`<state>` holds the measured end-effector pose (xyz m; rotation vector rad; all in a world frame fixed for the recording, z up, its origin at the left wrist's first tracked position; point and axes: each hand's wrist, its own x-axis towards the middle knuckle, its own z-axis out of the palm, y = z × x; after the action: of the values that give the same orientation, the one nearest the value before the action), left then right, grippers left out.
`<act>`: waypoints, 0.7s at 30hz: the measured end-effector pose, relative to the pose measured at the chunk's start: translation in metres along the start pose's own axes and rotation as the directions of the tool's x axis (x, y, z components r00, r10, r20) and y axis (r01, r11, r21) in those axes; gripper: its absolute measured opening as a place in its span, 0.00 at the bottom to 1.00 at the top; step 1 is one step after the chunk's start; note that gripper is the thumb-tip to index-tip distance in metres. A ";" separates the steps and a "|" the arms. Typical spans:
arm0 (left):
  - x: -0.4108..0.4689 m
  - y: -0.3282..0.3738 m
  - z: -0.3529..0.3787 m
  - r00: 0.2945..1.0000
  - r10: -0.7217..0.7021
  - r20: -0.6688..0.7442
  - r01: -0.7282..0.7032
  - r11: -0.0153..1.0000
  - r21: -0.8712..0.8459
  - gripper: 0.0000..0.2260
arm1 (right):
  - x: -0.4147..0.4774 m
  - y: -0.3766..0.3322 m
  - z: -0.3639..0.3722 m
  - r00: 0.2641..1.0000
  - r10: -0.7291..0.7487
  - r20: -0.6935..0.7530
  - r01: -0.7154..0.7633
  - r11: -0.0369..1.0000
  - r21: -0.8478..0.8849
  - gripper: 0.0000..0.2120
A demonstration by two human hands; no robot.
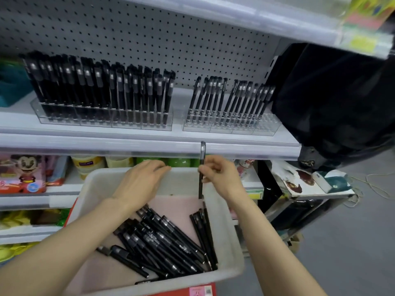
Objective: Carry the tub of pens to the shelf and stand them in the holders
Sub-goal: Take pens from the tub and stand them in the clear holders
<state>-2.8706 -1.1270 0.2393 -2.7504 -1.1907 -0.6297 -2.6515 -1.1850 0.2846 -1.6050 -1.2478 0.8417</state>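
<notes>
- Head camera looks down on a pale plastic tub (222, 227) with a pink floor, close in front of the person.
- Inside the tub, loose black pens (162, 242) lie in a slanted heap across the middle and near side. A smaller bunch (203, 231) lies along its right wall.
- Right hand (222, 176) is over the tub's far right corner. Its fingers and thumb pinch a single black pen (200, 189) held upright, the lower end inside the tub and the top reaching up past the far rim.
- Left hand (141, 182) is over the far side of the tub, fingers stretched out and relaxed, the tips at the far rim. It holds no pen.
- The two hands are apart, with bare rim between them.
- Beyond and above the tub runs a white shelf (149, 144) backed with pegboard (149, 39).
- On it, up and left of the tub, a clear left holder (102, 122) is packed with standing black pens.
- Straight beyond the tub's right side, a clear right holder (265, 127) is partly filled, with open slots at its right end.
- To the right of the tub and higher, a black bag (331, 103) sits at the shelf's end.
- Left of the tub, lower shelves carry coloured packets, among them a box with a cartoon figure (23, 174).
</notes>
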 end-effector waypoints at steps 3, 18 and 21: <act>0.028 0.013 -0.015 0.996 0.070 -0.048 -0.069 0.997 0.023 0.21 | 0.019 -0.014 -0.032 0.994 -0.073 -0.080 0.078 0.995 0.058 0.04; 0.187 0.092 -0.005 0.968 0.142 -0.209 -0.127 0.989 0.081 0.23 | 0.095 -0.037 -0.197 0.810 -0.265 -0.523 0.245 0.963 -0.109 0.07; 0.191 0.093 0.002 0.971 0.108 -0.213 -0.088 0.991 0.102 0.23 | 0.117 -0.040 -0.213 0.764 -0.298 -0.572 0.265 0.954 -0.142 0.06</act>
<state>-2.6862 -1.0615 0.3218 -2.5661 -1.0039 -0.8192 -2.4437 -1.1214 0.4000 -1.5017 -1.0159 0.0874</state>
